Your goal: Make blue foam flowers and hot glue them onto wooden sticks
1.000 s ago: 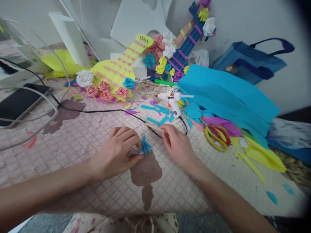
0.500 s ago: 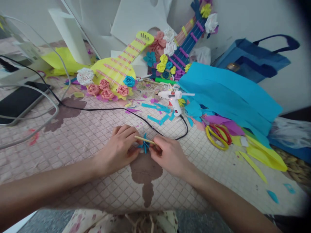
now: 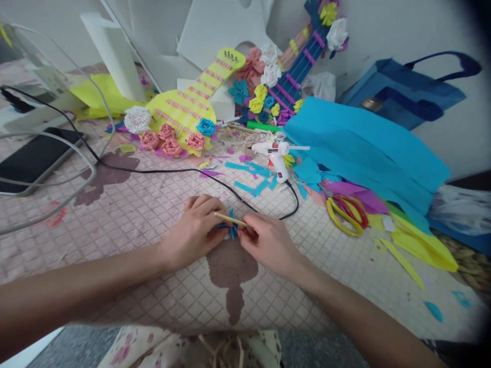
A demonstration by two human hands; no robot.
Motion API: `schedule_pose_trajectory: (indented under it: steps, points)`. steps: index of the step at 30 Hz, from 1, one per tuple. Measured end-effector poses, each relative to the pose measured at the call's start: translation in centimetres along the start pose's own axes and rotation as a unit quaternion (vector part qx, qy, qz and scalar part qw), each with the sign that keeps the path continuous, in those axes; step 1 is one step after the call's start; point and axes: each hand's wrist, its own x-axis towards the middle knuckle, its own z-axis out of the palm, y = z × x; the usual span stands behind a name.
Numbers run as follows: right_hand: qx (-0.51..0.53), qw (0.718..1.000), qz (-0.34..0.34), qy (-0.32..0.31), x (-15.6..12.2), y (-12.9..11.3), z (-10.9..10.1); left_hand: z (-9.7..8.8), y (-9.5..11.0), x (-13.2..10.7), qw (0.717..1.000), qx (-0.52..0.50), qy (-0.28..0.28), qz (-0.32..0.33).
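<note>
Between my hands is a small blue paper flower [image 3: 232, 230] with narrow pointed petals, partly hidden by my fingers. My left hand [image 3: 197, 225] pinches its left side. My right hand [image 3: 266, 237] is closed around a thin wooden stick [image 3: 230, 220], which slants across above the flower, its free end pointing left toward my left fingers. The right fingertips are also close to the flower's right petals; whether they grip a petal I cannot tell. Both hands are low over the quilted table cover [image 3: 153, 291].
Behind my hands runs a black cord to a white glue gun [image 3: 280, 158] among blue paper strips. Scissors [image 3: 347, 214] and blue paper sheets [image 3: 356, 138] lie right. A yellow paper guitar [image 3: 184, 112] with paper roses stands at the back; a phone [image 3: 38, 161] lies left.
The hands stay close together around the flower. The stick has tilted slightly and the petals have turned a little. The whole view has shifted slightly.
</note>
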Motion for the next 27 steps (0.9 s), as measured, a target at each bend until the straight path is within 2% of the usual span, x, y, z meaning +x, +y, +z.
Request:
schedule_pose_trajectory:
  steps: [4,8,13,16,19,24,26,27]
  points:
    - [0.008,1.000,-0.002,-0.002,0.0,0.0,0.0,-0.1,-0.2,0.1,1.000,-0.023,0.002,0.000]
    - [0.011,1.000,0.000,-0.005,-0.1,0.0,-0.1,-0.7,-0.7,0.3,0.992,-0.123,-0.014,-0.025]
    - [0.015,1.000,0.003,-0.017,-0.1,0.0,-0.2,-1.6,-1.6,0.7,0.967,-0.226,0.040,-0.110]
    - [0.017,1.000,0.002,-0.014,-0.2,0.1,-0.1,-1.9,-2.4,1.1,0.944,-0.278,0.064,-0.166]
    - [0.015,1.000,-0.001,-0.011,-0.2,0.1,0.0,-1.9,-2.7,1.4,0.909,-0.354,0.067,-0.209]
    - [0.006,1.000,-0.005,-0.005,-0.1,0.1,-0.1,-1.9,-3.0,1.6,0.818,-0.506,-0.033,-0.271]
    - [0.005,1.000,-0.006,-0.002,-0.1,0.1,-0.1,-2.3,-3.7,1.9,0.813,-0.510,-0.032,-0.279]
    - [0.006,1.000,-0.006,-0.002,-0.2,0.1,-0.2,-2.7,-4.3,2.1,0.828,-0.490,-0.008,-0.274]
